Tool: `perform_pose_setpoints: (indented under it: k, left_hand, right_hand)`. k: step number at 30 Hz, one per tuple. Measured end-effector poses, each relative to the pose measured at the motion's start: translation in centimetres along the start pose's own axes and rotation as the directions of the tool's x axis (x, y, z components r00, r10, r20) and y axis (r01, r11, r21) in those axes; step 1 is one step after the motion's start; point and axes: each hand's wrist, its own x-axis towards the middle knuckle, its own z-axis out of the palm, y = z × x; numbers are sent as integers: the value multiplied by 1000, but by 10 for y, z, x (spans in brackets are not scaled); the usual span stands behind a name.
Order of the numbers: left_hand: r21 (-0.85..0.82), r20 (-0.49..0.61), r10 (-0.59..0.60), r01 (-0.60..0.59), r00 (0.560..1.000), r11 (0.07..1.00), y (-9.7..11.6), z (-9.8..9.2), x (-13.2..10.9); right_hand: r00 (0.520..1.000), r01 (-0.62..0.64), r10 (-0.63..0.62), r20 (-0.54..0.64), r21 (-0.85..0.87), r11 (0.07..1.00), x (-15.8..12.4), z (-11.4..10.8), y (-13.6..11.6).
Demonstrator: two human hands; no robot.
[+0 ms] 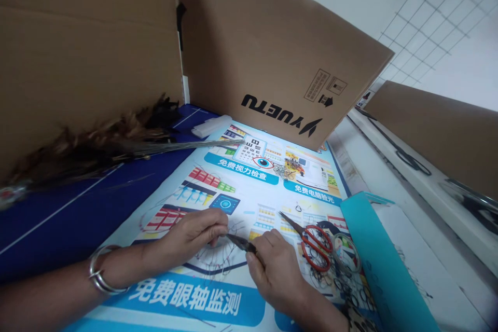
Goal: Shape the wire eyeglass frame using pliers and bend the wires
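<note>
In the head view my left hand (200,231), a silver bangle (95,272) at its wrist, pinches something too small to make out. The dark jaws of a pair of pliers (241,242) reach up to those fingertips. My right hand (276,270) is wrapped round the pliers' handles, which are mostly hidden in the palm. Below both hands, thin wire-like strands (218,258) lie spread over a printed poster (252,218). To the right of my right hand rest scissors with red handles (317,249), their blades pointing up and left.
Beside the scissors lie a clear roll (347,251) and a tangle of small dark loops (344,285). A teal box edge (383,254) borders the right. Cardboard walls (272,57) stand behind and left. Brown feathers (105,137) and long thin stalks (187,144) lie at left.
</note>
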Motion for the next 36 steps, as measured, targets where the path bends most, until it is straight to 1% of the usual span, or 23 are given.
perform_pose_setpoints:
  k: [10, 19, 36]
  left_hand:
    - [-6, 14, 5, -5, 1000, 1000, -2, 0, -1]
    - [-2, 23, 30, -30, 999, 1000, 0, -1, 0]
    - [-4, 43, 12, -12, 999, 1000, -4, -1, -1]
  right_hand:
    - [1000, 11, -11, -11, -10, 1000, 1, 0, 0]
    - [1000, 11, -11, 7, -4, 1000, 2, -2, 0]
    - [999, 32, -32, -26, 6, 999, 0, 3, 2]
